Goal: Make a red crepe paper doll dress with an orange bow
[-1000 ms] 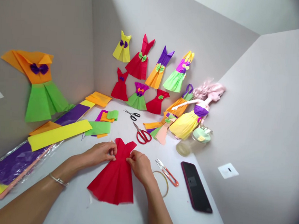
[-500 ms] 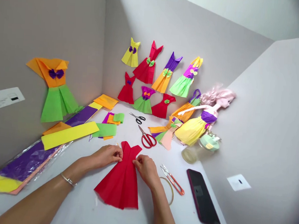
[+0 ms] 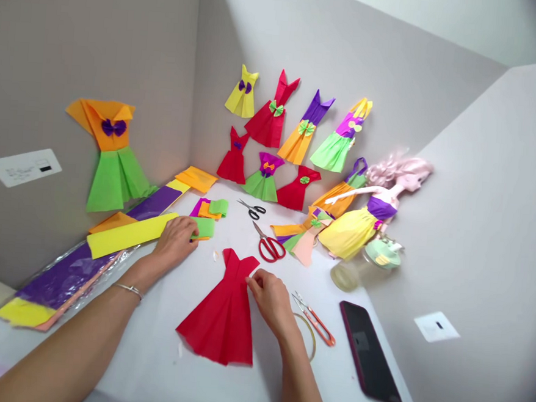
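Observation:
A red paper dress (image 3: 223,311) with a pleated, flared skirt and pointed neckline lies flat on the table. My right hand (image 3: 268,299) pinches its right edge at the waist, thumb and forefinger closed. Away from the dress, up and to the left, is my left hand (image 3: 178,239), wearing a silver bracelet. Its fingers curl down over the near left end of a green crepe paper piece (image 3: 204,227); the fingertips are partly hidden. A yellow paper strip (image 3: 130,234) runs just beside that hand.
Red-handled scissors (image 3: 271,249), black scissors (image 3: 252,210) and orange thread snips (image 3: 317,324) lie around the dress. A phone (image 3: 370,355), a tape ring (image 3: 312,339), a jar (image 3: 344,278) and a doll (image 3: 370,217) are at right. Several paper dresses hang on the walls.
My left hand has let go of the red dress's left side and moved up-left onto the green paper. My right hand stays at the dress's right edge. The view has shifted slightly.

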`<state>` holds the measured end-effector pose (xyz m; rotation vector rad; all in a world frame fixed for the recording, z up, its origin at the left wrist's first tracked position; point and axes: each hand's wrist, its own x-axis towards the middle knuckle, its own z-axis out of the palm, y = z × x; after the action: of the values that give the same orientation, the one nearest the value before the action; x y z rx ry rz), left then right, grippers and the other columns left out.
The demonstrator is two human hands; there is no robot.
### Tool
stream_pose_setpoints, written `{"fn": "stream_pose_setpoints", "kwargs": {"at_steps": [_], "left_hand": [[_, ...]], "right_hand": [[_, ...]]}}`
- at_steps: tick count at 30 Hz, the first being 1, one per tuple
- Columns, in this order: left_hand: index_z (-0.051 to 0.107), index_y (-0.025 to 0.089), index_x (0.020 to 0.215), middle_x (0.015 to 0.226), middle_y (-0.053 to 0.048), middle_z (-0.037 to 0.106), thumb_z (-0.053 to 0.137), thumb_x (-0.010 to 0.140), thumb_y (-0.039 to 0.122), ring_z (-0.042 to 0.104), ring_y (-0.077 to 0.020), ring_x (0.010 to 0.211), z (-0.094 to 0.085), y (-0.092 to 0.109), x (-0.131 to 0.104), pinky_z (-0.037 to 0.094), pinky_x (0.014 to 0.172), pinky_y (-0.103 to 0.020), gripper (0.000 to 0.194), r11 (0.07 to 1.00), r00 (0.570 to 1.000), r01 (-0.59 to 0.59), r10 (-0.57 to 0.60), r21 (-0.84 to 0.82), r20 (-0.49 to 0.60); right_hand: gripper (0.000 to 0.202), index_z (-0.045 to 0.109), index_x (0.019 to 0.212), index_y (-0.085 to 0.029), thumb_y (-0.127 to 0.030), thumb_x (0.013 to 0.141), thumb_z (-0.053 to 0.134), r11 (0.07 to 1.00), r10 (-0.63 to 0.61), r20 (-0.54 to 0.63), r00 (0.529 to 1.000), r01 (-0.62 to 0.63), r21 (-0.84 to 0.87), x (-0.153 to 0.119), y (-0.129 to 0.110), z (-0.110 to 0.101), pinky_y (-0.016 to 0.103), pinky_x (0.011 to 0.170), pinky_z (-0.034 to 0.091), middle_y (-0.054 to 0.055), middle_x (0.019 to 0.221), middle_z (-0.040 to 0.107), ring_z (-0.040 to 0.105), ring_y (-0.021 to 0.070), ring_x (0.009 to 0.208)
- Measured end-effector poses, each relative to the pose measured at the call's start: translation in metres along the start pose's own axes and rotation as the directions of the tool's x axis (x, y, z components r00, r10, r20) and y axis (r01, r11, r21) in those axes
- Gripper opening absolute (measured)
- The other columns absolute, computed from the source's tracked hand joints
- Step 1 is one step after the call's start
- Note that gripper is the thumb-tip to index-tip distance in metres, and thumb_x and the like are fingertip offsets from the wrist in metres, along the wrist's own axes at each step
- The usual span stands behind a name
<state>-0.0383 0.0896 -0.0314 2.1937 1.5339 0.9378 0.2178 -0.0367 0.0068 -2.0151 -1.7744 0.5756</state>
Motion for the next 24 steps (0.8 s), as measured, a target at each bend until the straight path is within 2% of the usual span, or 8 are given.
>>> {"fn": "stream_pose_setpoints", "kwargs": {"at_steps": [2,5,9,14,19,21,24], "left_hand": [[0.065,0.021,0.070,0.104,-0.012,0.068,0.060,0.069,0.021,0.052,-0.0356,0.111,0.001,-0.001,0.001,0.033,0.103,-0.052,0.005,0.999,0.999,0.039,-0.040,-0.038,-0.035],[0.065,0.022,0.064,0.101,-0.009,0.071,0.064,0.070,0.027,0.055,-0.0337,0.108,-0.001,-0.004,0.005,0.036,0.102,-0.048,0.008,0.984,0.991,0.102,-0.114,-0.149,-0.075],[0.070,0.021,0.070,0.094,-0.006,0.074,0.069,0.068,0.036,0.063,-0.0289,0.097,-0.006,-0.010,0.011,0.045,0.094,-0.042,0.015,0.904,0.961,0.200,-0.256,-0.378,-0.103],[0.069,0.018,0.080,0.079,-0.003,0.073,0.070,0.068,0.041,0.068,-0.0228,0.079,-0.010,-0.012,0.013,0.055,0.081,-0.035,0.026,0.683,0.907,0.254,-0.415,-0.684,-0.077],[0.058,0.019,0.076,0.079,0.000,0.068,0.066,0.069,0.031,0.067,-0.0147,0.072,-0.015,-0.009,0.015,0.058,0.074,-0.028,0.016,0.425,0.869,0.212,-0.494,-0.880,-0.030],[0.055,0.019,0.074,0.078,0.000,0.066,0.066,0.068,0.026,0.066,-0.0133,0.069,-0.018,-0.006,0.016,0.058,0.070,-0.026,0.014,0.347,0.866,0.214,-0.500,-0.913,0.013],[0.055,0.018,0.073,0.076,0.000,0.066,0.065,0.070,0.026,0.066,-0.0136,0.069,-0.022,0.007,0.014,0.057,0.065,-0.023,0.013,0.267,0.890,0.245,-0.443,-0.932,0.107]], "right_hand": [[0.022,0.054,0.068,-0.022,-0.030,0.088,0.055,1.000,-0.021,-0.015,1.000,0.021,0.013,-0.001,0.000,0.000,0.025,0.055,0.025,-0.003,0.058,0.056,0.044,0.0127,0.053],[0.022,0.053,0.067,-0.022,-0.031,0.088,0.054,0.999,-0.035,-0.032,0.999,0.036,0.039,-0.001,0.001,0.000,0.025,0.055,0.025,-0.003,0.057,0.055,0.045,0.0130,0.053],[0.023,0.052,0.067,-0.022,-0.032,0.088,0.053,0.996,-0.047,-0.049,0.998,0.051,0.074,-0.001,0.003,-0.001,0.025,0.054,0.025,-0.003,0.058,0.056,0.046,0.0134,0.054],[0.023,0.051,0.066,-0.022,-0.031,0.087,0.053,0.989,-0.073,-0.060,0.996,0.080,0.123,-0.005,-0.002,-0.001,0.024,0.054,0.025,-0.003,0.057,0.054,0.045,0.0130,0.053],[0.025,0.050,0.064,-0.022,-0.032,0.086,0.054,0.978,-0.087,-0.085,0.993,0.102,0.181,-0.007,-0.005,-0.001,0.025,0.053,0.026,-0.004,0.055,0.053,0.044,0.0128,0.051],[0.025,0.052,0.064,-0.022,-0.033,0.086,0.054,0.971,-0.084,-0.107,0.991,0.105,0.213,-0.005,-0.003,-0.001,0.025,0.053,0.028,-0.004,0.055,0.053,0.046,0.0132,0.051],[0.026,0.057,0.068,-0.022,-0.036,0.089,0.051,0.957,-0.064,-0.170,0.983,0.109,0.269,-0.002,0.001,-0.003,0.025,0.055,0.034,-0.002,0.059,0.058,0.051,0.0145,0.055]]}}
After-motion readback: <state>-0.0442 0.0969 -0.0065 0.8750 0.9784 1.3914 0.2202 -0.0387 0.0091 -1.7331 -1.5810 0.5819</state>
